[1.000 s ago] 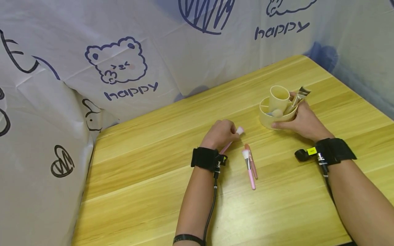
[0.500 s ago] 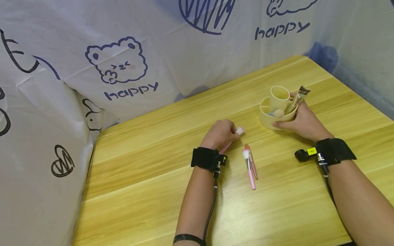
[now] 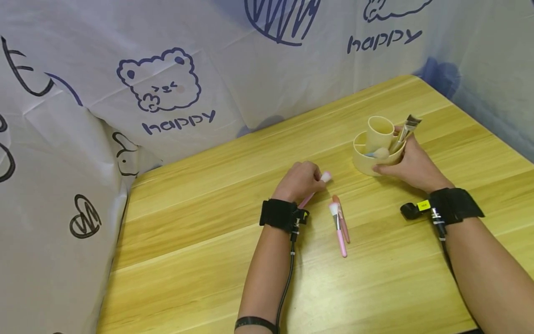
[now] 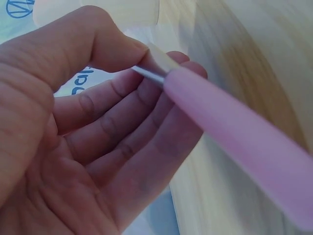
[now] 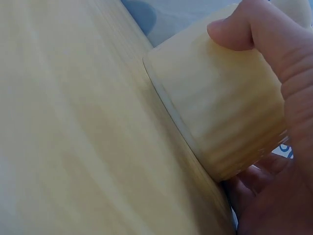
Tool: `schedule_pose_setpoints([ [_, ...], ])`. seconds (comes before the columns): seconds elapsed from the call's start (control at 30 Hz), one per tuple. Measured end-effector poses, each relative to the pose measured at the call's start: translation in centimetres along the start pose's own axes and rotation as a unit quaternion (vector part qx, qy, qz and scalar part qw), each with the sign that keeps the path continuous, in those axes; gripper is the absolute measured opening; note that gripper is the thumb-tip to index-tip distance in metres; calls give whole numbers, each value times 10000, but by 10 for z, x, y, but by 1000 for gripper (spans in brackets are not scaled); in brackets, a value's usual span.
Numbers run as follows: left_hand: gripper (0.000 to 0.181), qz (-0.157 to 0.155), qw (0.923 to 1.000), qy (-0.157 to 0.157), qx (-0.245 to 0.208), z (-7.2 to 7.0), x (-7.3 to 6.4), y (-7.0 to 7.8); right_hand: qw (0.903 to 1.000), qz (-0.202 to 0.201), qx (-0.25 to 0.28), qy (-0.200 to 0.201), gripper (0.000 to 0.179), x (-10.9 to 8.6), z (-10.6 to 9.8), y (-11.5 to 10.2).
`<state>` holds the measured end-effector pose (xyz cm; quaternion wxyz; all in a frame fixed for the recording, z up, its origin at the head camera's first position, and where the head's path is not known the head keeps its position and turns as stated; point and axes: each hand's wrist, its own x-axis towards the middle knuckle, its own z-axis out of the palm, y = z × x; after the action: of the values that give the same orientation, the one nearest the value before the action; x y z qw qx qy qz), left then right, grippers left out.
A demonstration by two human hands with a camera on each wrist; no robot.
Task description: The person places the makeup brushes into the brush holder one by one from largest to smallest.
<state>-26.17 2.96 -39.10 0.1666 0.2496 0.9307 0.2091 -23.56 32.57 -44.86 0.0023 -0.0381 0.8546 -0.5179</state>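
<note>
My left hand (image 3: 299,181) pinches a pink makeup brush (image 4: 230,132) between thumb and fingers near its metal collar. In the head view the white bristles of that brush stick out past the fingertips, and the handle runs back under the wrist. My right hand (image 3: 413,162) grips the side of a cream round brush holder (image 3: 367,164), thumb on the front wall and fingers round the back. The holder stands on the table, with a taller cup rising from its middle. Several brushes lean in it, among them a flat dark-tipped brush (image 3: 412,121) and a pale rounded one (image 3: 380,153).
Two more brushes lie side by side between the hands: a pink one with white bristles (image 3: 340,236) and a darker pink one (image 3: 343,222). The wooden table (image 3: 187,222) meets a white drawn-on cloth (image 3: 233,83) at the back and left.
The holder's brushes and the right thumb have shifted very slightly. Both hands keep their grips, and the two loose brushes lie as before.
</note>
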Motion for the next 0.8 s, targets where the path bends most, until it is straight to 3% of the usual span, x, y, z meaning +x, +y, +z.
schedule_pose_setpoints([
  [0.13, 46, 23, 10000, 4, 25, 0, 1, 0, 9999, 32, -22, 112, 113, 0, 1, -3],
  [0.47, 45, -18, 10000, -20, -53, 0, 2, -1, 9989, -217, -182, 364, 94, 3, 3, -1],
  [0.8, 42, -97, 9999, -62, -127, 0, 1, -1, 9998, 122, -117, 142, 105, 1, 2, -1],
])
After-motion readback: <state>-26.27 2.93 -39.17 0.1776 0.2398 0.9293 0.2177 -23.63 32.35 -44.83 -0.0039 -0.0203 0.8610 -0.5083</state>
